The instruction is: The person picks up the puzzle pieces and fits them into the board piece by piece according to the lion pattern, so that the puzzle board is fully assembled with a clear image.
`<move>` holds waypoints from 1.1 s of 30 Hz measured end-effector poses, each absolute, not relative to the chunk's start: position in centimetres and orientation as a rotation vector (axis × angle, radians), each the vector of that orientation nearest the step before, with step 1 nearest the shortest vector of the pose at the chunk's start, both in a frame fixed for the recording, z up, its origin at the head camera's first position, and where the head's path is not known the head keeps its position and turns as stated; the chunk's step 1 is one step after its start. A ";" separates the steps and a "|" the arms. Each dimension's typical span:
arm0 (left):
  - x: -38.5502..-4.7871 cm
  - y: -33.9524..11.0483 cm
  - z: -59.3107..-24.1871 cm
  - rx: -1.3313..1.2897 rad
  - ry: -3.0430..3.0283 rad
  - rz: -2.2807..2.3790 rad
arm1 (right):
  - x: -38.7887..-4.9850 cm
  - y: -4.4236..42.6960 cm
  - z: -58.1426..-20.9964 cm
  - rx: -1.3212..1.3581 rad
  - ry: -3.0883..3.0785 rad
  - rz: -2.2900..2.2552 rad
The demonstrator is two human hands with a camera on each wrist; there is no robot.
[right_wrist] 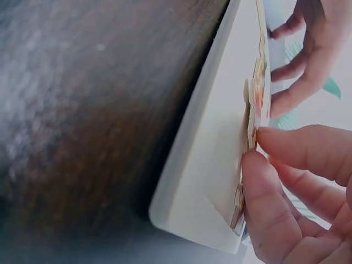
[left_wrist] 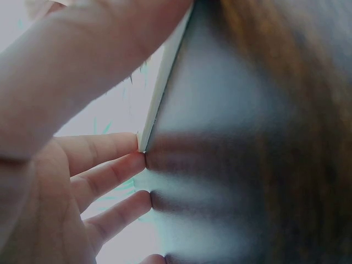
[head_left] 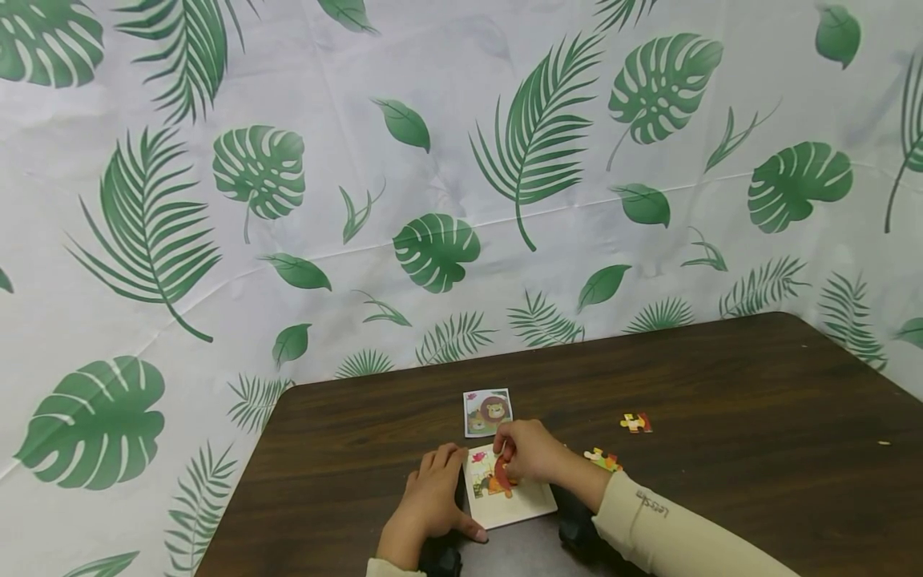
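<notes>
A white puzzle board (head_left: 522,503) lies on the table, with several jigsaw pieces fitted together on its left part. My left hand (head_left: 433,497) rests along its left side, fingers extended and spread, thumb near the front corner. In the left wrist view, fingertips touch the table beside the board's edge (left_wrist: 163,82). My right hand (head_left: 534,453) is over the board, pinching a red-and-orange jigsaw piece (head_left: 503,471) between thumb and fingers. The right wrist view shows that piece (right_wrist: 252,110) at the board's surface (right_wrist: 203,159), partly hidden by the fingertips.
Behind the board lies a picture card (head_left: 487,413) with lions on it. Loose jigsaw pieces (head_left: 602,459) lie beside my right forearm, and another loose piece (head_left: 636,423) is farther back on the dark wooden table (head_left: 750,417). A leaf-patterned cloth (head_left: 346,304) hangs behind the table.
</notes>
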State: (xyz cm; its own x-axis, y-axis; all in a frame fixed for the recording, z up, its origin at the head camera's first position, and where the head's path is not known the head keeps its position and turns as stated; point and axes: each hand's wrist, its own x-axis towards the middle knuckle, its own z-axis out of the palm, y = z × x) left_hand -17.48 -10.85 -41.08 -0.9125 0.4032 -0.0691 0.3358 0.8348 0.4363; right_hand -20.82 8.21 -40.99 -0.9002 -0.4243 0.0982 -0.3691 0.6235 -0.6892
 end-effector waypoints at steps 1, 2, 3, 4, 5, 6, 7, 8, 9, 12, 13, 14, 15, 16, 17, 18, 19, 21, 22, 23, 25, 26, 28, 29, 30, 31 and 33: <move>-17.5 -10.8 -41.1 0.579 2.856 0.635 | -20.8 8.2 -41.0 -0.671 2.756 -1.152; -17.5 -10.8 -41.1 0.580 2.857 0.634 | -20.8 8.3 -41.0 -0.671 2.750 -1.158; -17.4 -10.8 -41.1 0.582 2.857 0.633 | -20.8 8.3 -41.1 -0.669 2.745 -1.162; -17.4 -10.8 -41.1 0.581 2.857 0.634 | -20.8 8.3 -41.1 -0.669 2.739 -1.166; -17.4 -10.8 -41.1 0.581 2.856 0.636 | -20.8 8.4 -41.2 -0.675 2.737 -1.167; -17.4 -10.8 -41.0 0.582 2.857 0.636 | -20.9 8.4 -41.2 -0.681 2.737 -1.168; -17.4 -10.8 -41.0 0.582 2.856 0.638 | -20.9 8.4 -41.3 -0.687 2.739 -1.167; -17.3 -10.8 -41.0 0.582 2.855 0.639 | -20.9 8.4 -41.3 -0.692 2.740 -1.167; -17.3 -10.8 -41.0 0.581 2.854 0.640 | -20.9 8.4 -41.3 -0.696 2.741 -1.166; -17.3 -10.7 -40.9 0.581 2.852 0.641 | -20.8 8.4 -41.4 -0.696 2.745 -1.165; -17.3 -10.7 -40.9 0.580 2.851 0.641 | -20.8 8.4 -41.4 -0.693 2.743 -1.164; -17.3 -10.7 -40.9 0.580 2.849 0.642 | -20.8 8.4 -41.3 -0.688 2.742 -1.162; -17.3 -10.8 -40.9 0.579 2.848 0.643 | -20.8 8.4 -41.3 -0.685 2.741 -1.159; -17.3 -10.8 -40.9 0.579 2.848 0.644 | -20.7 8.4 -41.3 -0.678 2.742 -1.155; -17.3 -10.8 -40.9 0.578 2.846 0.645 | -20.7 8.4 -41.3 -0.672 2.744 -1.151; -17.3 -10.8 -40.9 0.579 2.846 0.646 | -20.7 8.4 -41.3 -0.667 2.745 -1.148; -17.3 -10.8 -40.9 0.580 2.846 0.647 | -20.7 8.4 -41.3 -0.663 2.747 -1.147; -17.3 -10.8 -41.0 0.583 2.847 0.648 | -20.6 8.4 -41.3 -0.650 2.750 -1.144; -17.3 -10.8 -41.0 0.583 2.847 0.648 | -20.6 8.4 -41.3 -0.645 2.752 -1.141; -17.3 -10.8 -41.0 0.585 2.846 0.649 | -20.7 8.4 -41.2 -0.640 2.750 -1.143; -17.4 -10.8 -41.0 0.588 2.849 0.648 | -20.7 8.4 -41.2 -0.641 2.754 -1.135; -17.4 -10.9 -41.0 0.590 2.850 0.648 | -20.7 8.4 -41.2 -0.641 2.753 -1.134; -17.4 -10.9 -41.0 0.592 2.854 0.646 | -20.8 8.4 -41.2 -0.645 2.753 -1.133; -17.4 -10.9 -41.0 0.595 2.857 0.646 | -20.8 8.4 -41.2 -0.646 2.753 -1.135; -17.4 -10.9 -41.0 0.597 2.859 0.645 | -20.8 8.4 -41.2 -0.647 2.755 -1.130; -17.4 -10.9 -41.1 0.599 2.860 0.647 | -20.8 8.4 -41.3 -0.643 2.749 -1.135; -17.4 -10.9 -41.1 0.602 2.859 0.648 | -20.8 8.5 -41.3 -0.632 2.739 -1.136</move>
